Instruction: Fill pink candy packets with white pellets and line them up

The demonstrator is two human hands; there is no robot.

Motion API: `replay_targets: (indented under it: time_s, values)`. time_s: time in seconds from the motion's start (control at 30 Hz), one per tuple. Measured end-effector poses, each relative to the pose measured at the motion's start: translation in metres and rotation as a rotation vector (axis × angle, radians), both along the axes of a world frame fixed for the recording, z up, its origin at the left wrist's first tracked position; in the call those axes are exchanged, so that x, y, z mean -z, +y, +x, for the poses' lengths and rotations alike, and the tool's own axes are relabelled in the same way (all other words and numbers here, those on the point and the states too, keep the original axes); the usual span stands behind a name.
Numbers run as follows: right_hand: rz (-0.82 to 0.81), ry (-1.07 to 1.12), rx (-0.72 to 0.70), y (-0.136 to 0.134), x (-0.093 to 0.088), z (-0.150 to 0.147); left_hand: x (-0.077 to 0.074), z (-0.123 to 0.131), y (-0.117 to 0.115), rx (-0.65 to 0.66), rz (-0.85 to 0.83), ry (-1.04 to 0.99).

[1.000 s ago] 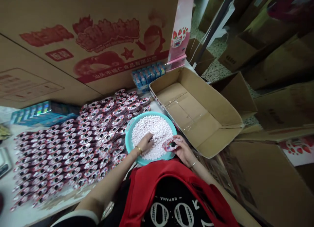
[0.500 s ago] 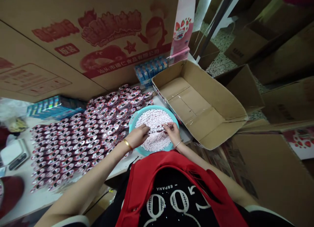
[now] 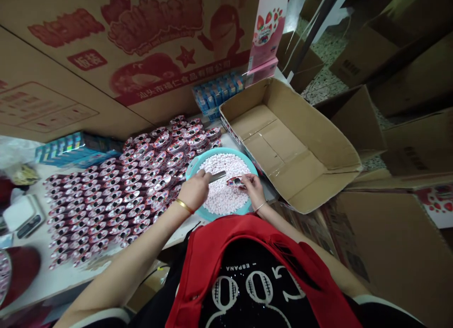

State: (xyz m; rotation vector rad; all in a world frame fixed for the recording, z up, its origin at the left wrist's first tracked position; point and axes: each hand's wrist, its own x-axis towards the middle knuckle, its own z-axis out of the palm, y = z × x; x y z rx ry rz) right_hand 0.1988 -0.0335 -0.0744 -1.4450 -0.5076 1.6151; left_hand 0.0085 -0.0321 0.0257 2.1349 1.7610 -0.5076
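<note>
Gripping a metallic tool (image 3: 217,177) in the left hand (image 3: 196,190), pinching an oval pack (image 3: 234,181) in the right hand (image 3: 252,189), so tbh just work low over the turquoise basin (image 3: 208,153).

Red pkt (image 3: 233,181) over wht pellets (image 3: 223,203)

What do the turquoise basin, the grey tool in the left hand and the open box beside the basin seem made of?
Turquoise basin: probably plastic, smooth and evenly coloured. Grey tool in the left hand: likely metal, given its sheen, though shiny plastic is possible. Open box: cardboard, by its matt brown inside and creases; shiny streaks on its bottom may be clear tape.
</note>
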Motion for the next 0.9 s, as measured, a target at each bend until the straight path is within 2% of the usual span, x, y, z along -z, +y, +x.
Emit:
replay_targets:
  time_s: [0.07,0.13,0.23,0.33,0.43,0.53,0.63,0.77,0.9]
  values:
    - [-0.018,0.032,0.01,-0.002,-0.005,0.009,0.034,-0.022,-0.002,-0.08,-0.064,-0.038]
    - [-0.05,0.055,0.008,-0.006,-0.01,0.02,0.071,-0.032,-0.005,-0.107,-0.15,-0.117]
    - [-0.111,0.084,0.015,-0.016,-0.018,0.033,0.122,-0.019,-0.007,-0.068,-0.197,-0.262]
    - [-0.18,0.115,0.036,-0.027,-0.023,0.043,0.154,0.013,-0.001,-0.029,-0.179,-0.396]
    - [-0.232,0.145,0.074,-0.036,-0.024,0.048,0.169,0.034,0.004,-0.019,-0.146,-0.512]
    - [-0.245,0.155,0.093,-0.039,-0.024,0.051,0.168,0.03,0.004,-0.025,-0.12,-0.604]
    - [-0.245,0.151,0.088,-0.039,-0.023,0.052,0.151,0.01,0.001,-0.019,-0.103,-0.675]
    - [-0.212,0.142,0.08,-0.034,-0.022,0.046,0.105,-0.016,-0.001,0.028,-0.062,-0.764]
    - [-0.129,0.082,0.056,-0.026,-0.02,0.033,0.052,-0.026,-0.001,0.082,-0.05,-0.719]
